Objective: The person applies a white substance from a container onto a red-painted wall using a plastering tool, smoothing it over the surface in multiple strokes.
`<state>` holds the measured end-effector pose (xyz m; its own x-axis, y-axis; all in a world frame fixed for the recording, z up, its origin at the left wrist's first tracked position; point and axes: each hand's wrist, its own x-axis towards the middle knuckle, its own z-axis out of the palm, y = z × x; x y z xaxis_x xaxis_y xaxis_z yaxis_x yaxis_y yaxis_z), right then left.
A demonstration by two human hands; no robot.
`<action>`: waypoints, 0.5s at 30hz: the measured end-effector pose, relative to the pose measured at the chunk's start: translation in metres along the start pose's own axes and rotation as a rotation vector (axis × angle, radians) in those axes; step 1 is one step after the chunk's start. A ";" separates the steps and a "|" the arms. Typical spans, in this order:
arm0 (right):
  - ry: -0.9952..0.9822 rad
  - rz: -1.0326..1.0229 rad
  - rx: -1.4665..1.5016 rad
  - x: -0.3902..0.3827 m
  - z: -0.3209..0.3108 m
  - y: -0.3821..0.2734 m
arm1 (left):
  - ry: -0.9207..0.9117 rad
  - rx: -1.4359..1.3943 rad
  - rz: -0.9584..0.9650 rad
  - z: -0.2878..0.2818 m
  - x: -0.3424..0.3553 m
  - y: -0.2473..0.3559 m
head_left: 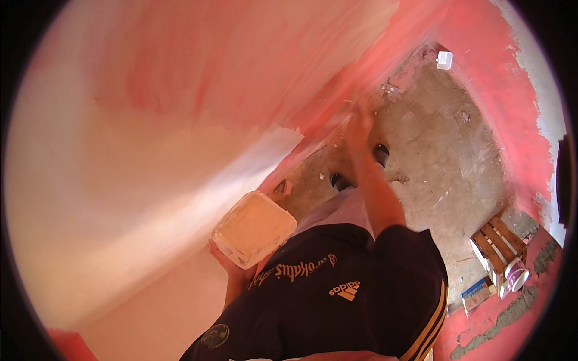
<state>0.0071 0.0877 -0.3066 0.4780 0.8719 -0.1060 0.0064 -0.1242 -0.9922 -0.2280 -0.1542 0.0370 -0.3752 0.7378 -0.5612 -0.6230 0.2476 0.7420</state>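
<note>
My left hand (232, 272) grips from below a square tray (256, 227) filled with cream-coloured putty, held close to the wall. My right hand (360, 126) reaches forward and down to the lower part of the pink wall (241, 66); it is blurred by motion, and I cannot tell whether it holds a tool. A broad pale, freshly coated patch (138, 198) covers the wall on the left, with bare pink above and beyond it. My dark shirt fills the lower middle of the view.
Below me lies a rough concrete floor (445, 156), with my two dark shoes (381, 153) on it. A wooden slatted crate (495, 243), a small bucket (516, 277) and a small box (477, 293) stand at the right. A white container (444, 59) sits in the far corner.
</note>
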 end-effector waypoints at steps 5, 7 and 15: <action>0.346 -0.113 0.000 0.101 0.012 -0.041 | -0.030 0.040 0.013 -0.035 0.004 -0.004; 0.242 -0.125 -0.087 0.041 0.049 -0.032 | 0.100 0.021 -0.008 -0.045 0.006 -0.004; -0.212 0.032 0.076 -0.153 0.059 0.028 | 0.021 -0.041 0.029 -0.057 0.014 -0.005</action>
<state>-0.1179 -0.0210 -0.3220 0.2816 0.9491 -0.1409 -0.0762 -0.1242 -0.9893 -0.2693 -0.1814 0.0041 -0.4073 0.7308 -0.5477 -0.6391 0.2003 0.7426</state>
